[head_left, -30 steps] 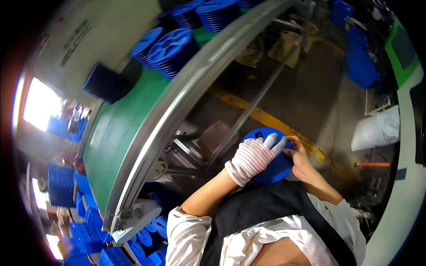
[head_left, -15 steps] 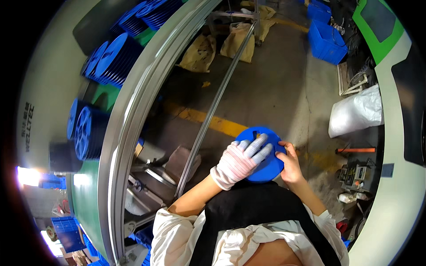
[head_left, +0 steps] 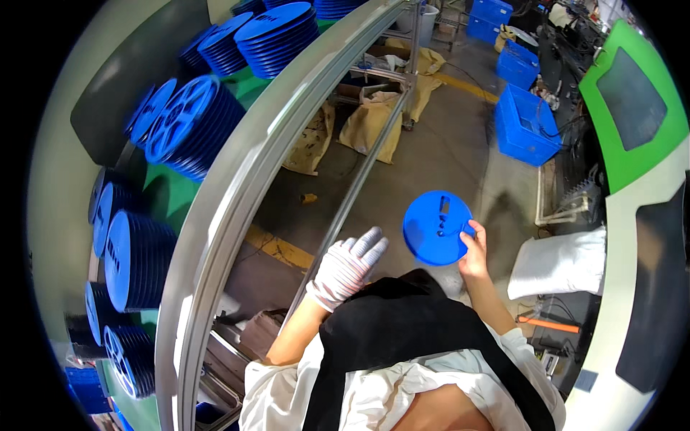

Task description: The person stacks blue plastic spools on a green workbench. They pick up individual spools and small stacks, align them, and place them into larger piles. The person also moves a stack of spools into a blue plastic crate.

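Observation:
A round blue plastic reel (head_left: 433,228) with a slot and small holes in its face is held out in front of my body. My bare right hand (head_left: 473,253) grips its right rim, thumb on the face; the fingers behind it are partly hidden. To the left, clear of the reel, my left hand (head_left: 347,269) wears a striped white glove. Its fingers are stretched out and hold nothing. It is beside the thin metal rail.
Left of me a metal frame rail (head_left: 241,144) borders a green conveyor belt (head_left: 167,188) with several stacks of blue reels (head_left: 194,126). Blue crates (head_left: 525,129) stand on the floor at far right. A white sack (head_left: 560,264) lies near the green-and-white machine (head_left: 636,108). Tan sacks (head_left: 370,126) lie ahead.
My left hand has come off the reel and moved left. The right hand keeps hold of the reel, now farther from my body. The view has shifted, showing more reel stacks.

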Motion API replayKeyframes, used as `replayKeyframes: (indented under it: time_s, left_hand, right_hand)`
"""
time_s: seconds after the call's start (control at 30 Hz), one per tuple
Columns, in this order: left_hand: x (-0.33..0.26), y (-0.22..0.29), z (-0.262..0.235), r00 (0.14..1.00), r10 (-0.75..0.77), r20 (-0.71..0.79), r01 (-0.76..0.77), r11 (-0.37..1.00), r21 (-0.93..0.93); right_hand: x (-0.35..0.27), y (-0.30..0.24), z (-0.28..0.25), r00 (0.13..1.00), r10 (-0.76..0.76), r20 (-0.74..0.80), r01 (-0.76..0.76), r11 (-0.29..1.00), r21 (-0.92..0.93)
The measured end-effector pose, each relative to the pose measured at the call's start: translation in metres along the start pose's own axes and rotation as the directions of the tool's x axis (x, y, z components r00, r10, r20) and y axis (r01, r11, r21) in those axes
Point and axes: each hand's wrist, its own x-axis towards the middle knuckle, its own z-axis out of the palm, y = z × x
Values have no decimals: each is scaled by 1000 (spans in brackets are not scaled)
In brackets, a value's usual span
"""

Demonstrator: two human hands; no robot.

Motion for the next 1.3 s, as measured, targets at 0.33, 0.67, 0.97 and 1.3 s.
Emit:
replayKeyframes:
  time_s: [0.33, 0.67, 0.97, 1.3]
  left_hand:
    - [60, -139, 91, 660, -687, 303, 679, 719, 151]
    - [218, -199, 169, 264, -826, 498, 933, 351, 87]
    - [276, -201, 179, 157, -843, 514, 951, 270, 153]
    - [237, -149, 149, 55, -944, 326, 990, 95, 108]
  right_hand:
    - [369, 49, 92, 990, 139, 3, -139, 990, 2]
    - [742, 163, 190, 944, 314, 104, -323, 943, 86]
    - [914, 226, 245, 878, 461, -126, -477, 857, -193]
    - [652, 265, -55, 670, 716, 196, 125, 151, -981]
